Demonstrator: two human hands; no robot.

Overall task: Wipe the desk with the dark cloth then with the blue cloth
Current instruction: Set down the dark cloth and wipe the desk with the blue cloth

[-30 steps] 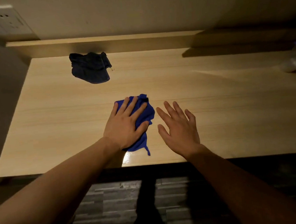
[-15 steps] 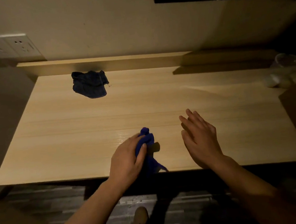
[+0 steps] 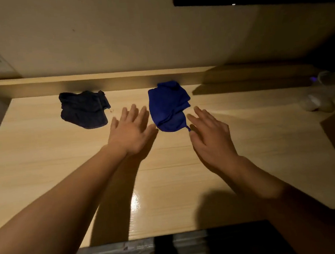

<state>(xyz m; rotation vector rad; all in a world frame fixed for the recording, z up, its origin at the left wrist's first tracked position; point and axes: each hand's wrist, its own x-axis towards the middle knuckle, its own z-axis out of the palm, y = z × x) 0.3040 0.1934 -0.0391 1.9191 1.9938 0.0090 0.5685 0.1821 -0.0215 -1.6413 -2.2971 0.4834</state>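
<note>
The desk (image 3: pixel 44 181) lies mostly bare from the blue cloth (image 3: pixel 167 106) toward its near edge; its far edge meets a raised ledge (image 3: pixel 95 80), which the blue cloth touches. The dark cloth (image 3: pixel 84 109) sits well left of the blue cloth, also near the ledge. The left hand (image 3: pixel 131 130), fingers spread and empty, hovers just left of the blue cloth; the right hand (image 3: pixel 211 136), likewise spread and empty, is just beside its near corner.

Single head-worn wide-angle view, looking forward and down over the desk (image 3: pixel 44 181) from its near edge toward the wall (image 3: pixel 111 29). Close range: both forearms enter from the bottom corners. Floor strip visible below the desk edge.
</note>
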